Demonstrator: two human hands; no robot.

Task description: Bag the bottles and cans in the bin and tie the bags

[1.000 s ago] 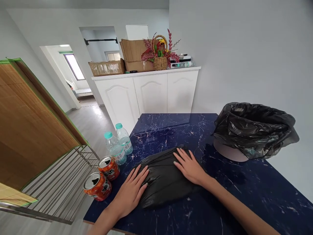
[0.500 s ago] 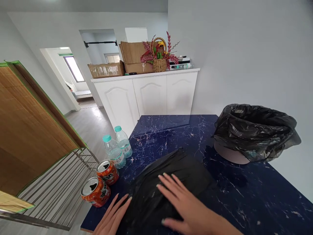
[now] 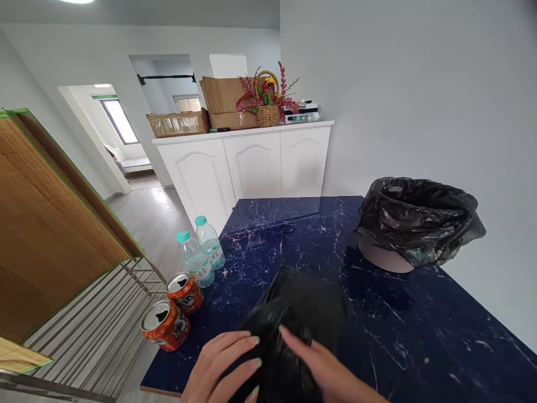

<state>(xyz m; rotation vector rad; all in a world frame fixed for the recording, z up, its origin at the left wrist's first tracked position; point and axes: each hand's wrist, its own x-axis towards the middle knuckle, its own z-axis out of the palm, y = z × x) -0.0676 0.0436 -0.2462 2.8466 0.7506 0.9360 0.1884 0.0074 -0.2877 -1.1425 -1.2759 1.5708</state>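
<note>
A black plastic bag lies partly folded on the dark blue marbled table, its near part bunched and slightly blurred between my hands. My left hand rests over the near left side of the bag, fingers apart and fingertips against the plastic. On the right, my right hand grips the bag, thumb on top; the other fingers are mostly hidden by the plastic. Left of my hands stand two opened orange cans, a nearer can and a farther can.
Behind the cans, two clear bottles with teal caps, a nearer bottle and a farther bottle, stand along the left edge of the table. A bin lined with black plastic sits at the right. A metal rack is beside the table.
My hands have gone from lying flat and spread on the bag to drawing together around it. The bag's left side has been folded over to the right, making it narrower.
</note>
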